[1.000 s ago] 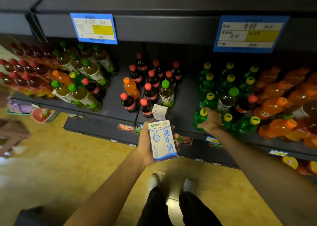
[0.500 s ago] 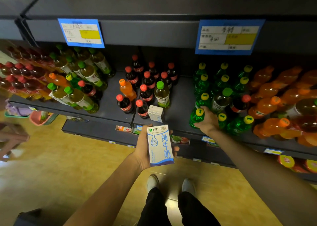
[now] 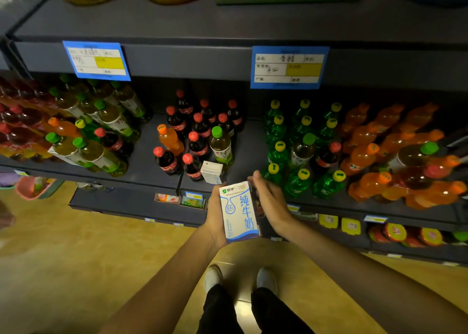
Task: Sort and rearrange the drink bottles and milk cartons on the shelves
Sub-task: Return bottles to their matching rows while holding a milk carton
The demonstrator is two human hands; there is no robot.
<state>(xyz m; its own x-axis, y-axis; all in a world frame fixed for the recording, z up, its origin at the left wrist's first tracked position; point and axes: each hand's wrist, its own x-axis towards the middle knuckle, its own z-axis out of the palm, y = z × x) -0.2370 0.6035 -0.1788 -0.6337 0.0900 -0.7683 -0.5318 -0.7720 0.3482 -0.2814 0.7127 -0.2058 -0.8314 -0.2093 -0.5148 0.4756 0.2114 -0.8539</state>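
My left hand (image 3: pixel 214 214) grips a white and blue milk carton (image 3: pixel 239 210) upright in front of the shelf edge. My right hand (image 3: pixel 271 202) is beside the carton's right side with fingers straight, touching or nearly touching it. A second milk carton (image 3: pixel 212 172) stands on the dark shelf (image 3: pixel 141 166) near the front, among red-capped cola bottles (image 3: pixel 166 161). One orange bottle (image 3: pixel 169 138) and a green-capped tea bottle (image 3: pixel 220 146) stand in that cola group. Green bottles with yellow caps (image 3: pixel 296 181) fill the section to the right.
Orange drink bottles (image 3: pixel 367 156) crowd the far right, mixed with a cola and tea bottles. Tea bottles (image 3: pixel 96 153) and red bottles fill the left section. Blue price tags (image 3: pixel 288 67) hang on the upper shelf. A lower shelf (image 3: pixel 379 232) holds small items. My feet stand on the wooden floor.
My right hand left the green bottle at the shelf front and moved left to the carton's side. The view tilted upward; the carton stays in my left hand.
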